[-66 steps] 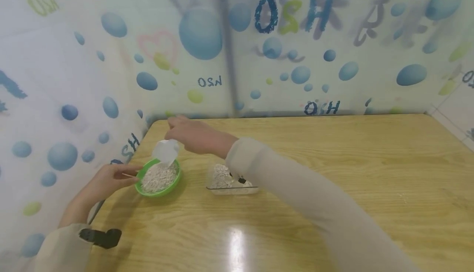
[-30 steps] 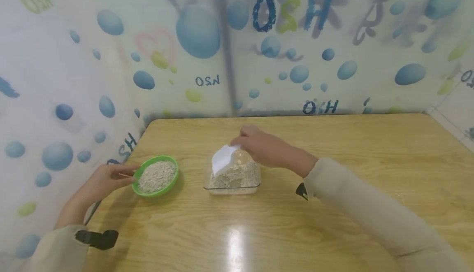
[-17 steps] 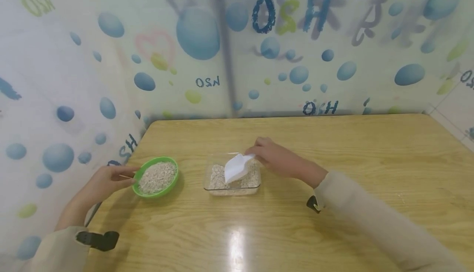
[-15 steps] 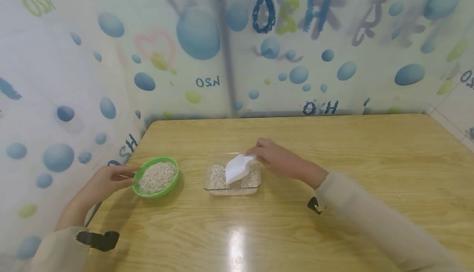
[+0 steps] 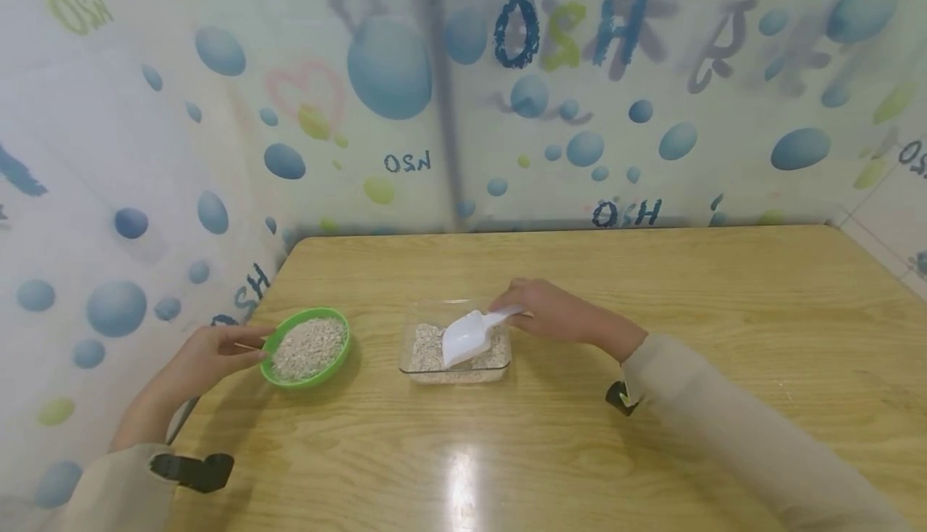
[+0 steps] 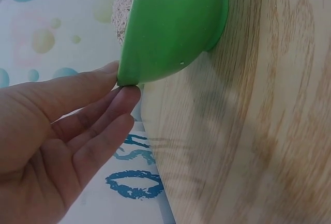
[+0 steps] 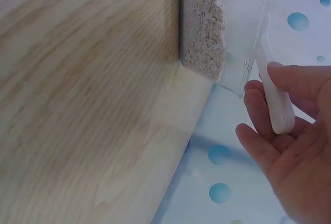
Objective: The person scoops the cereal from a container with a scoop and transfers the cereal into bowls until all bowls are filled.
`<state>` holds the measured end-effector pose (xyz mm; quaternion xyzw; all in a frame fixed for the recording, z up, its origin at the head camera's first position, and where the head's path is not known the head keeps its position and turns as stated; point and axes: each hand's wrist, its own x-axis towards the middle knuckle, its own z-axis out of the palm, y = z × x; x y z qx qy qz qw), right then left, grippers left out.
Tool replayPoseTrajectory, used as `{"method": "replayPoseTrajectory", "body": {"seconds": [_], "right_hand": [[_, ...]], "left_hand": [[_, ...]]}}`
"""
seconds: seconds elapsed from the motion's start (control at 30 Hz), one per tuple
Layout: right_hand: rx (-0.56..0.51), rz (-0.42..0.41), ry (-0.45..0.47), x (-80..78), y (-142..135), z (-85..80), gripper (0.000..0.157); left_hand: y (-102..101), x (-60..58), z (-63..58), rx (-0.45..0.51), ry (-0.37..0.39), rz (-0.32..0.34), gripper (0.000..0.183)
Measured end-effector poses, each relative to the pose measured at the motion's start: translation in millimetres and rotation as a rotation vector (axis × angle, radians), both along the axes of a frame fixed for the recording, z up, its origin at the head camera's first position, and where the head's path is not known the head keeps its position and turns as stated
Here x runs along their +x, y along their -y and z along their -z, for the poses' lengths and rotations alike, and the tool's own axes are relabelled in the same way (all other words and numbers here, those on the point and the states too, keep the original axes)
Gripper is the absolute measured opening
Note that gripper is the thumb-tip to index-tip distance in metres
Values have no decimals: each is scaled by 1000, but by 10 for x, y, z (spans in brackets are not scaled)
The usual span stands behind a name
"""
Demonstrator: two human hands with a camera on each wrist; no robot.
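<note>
My left hand [image 5: 199,367] pinches the near-left rim of a green bowl [image 5: 304,384], which is heaped with oats [image 5: 310,347]. In the left wrist view the thumb lies on the bowl's rim and fingertips press just under it. My right hand [image 5: 556,312] holds a white scoop [image 5: 467,339] by its handle, thumb on one side and fingers on the other, as the right wrist view shows. The scoop's blade sits inside a clear rectangular container [image 5: 455,376], over the oats there, and its handle slants across the right rim. No oats show in the scoop.
Both vessels stand on a wooden table [image 5: 579,451], the container right of the bowl with bare wood between. A wall covering [image 5: 623,170] with blue bubbles borders the back and left edges. Faint crumbs [image 5: 785,387] dot the table at right.
The right hand has brought the scoop from above the bowl rightward and down into the container, and its blade has tipped flatter. The left hand stays at the bowl's rim.
</note>
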<state>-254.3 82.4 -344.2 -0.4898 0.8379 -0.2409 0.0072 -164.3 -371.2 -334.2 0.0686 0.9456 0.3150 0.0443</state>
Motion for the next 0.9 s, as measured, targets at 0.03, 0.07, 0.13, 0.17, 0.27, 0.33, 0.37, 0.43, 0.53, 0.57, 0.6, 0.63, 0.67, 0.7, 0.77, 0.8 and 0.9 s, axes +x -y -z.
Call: {"method": "replayPoseTrajectory", "body": {"seconds": [0.03,0.07,0.13,0.17,0.27,0.33,0.37,0.43,0.53,0.57,0.6,0.63,0.67,0.7,0.77,0.8,0.9], "right_hand": [[1,2,17,-11,-4,-7,23],[6,8,34,-24,-10,-8,23],[20,23,60,-48,-23,-11,23],[26,29,75,-56,-28,-12,23],[43,34,92,-84,-38,-10,23],[51,27,90,-92,-37,-11,23],[56,25,92,-94,-35,-12,23],[68,27,96,-92,-33,-21,24],[82,34,120,-87,-41,-37,25],[87,36,128,-86,-46,-43,26],[90,37,132,-85,-56,-50,26],[92,37,137,-84,-67,-58,26],[95,41,143,-88,-81,-63,26],[96,43,147,-92,-96,-70,27],[99,48,160,-102,-132,-89,28],[95,51,172,-106,-153,-101,28],[87,50,205,-122,-226,-145,28]], "left_hand": [[1,0,1,1,-1,5,44],[3,-1,2,0,-1,6,44],[7,-4,5,-3,-2,12,44],[10,-6,6,-5,-2,14,44],[21,-8,11,-10,-3,15,44],[26,-8,11,-10,-3,13,44],[28,-8,11,-9,-1,13,44],[28,-5,9,-12,1,10,45],[21,2,-4,-10,-1,13,45],[19,4,-10,-13,-3,17,45],[15,8,-19,-17,-4,14,45],[14,11,-29,-21,-10,16,45],[13,14,-43,-23,-16,18,45],[9,18,-59,-30,-21,19,45],[-2,28,-100,-40,-35,22,45],[-9,33,-124,-47,-42,20,44],[-52,44,-206,-58,-73,39,43]]}}
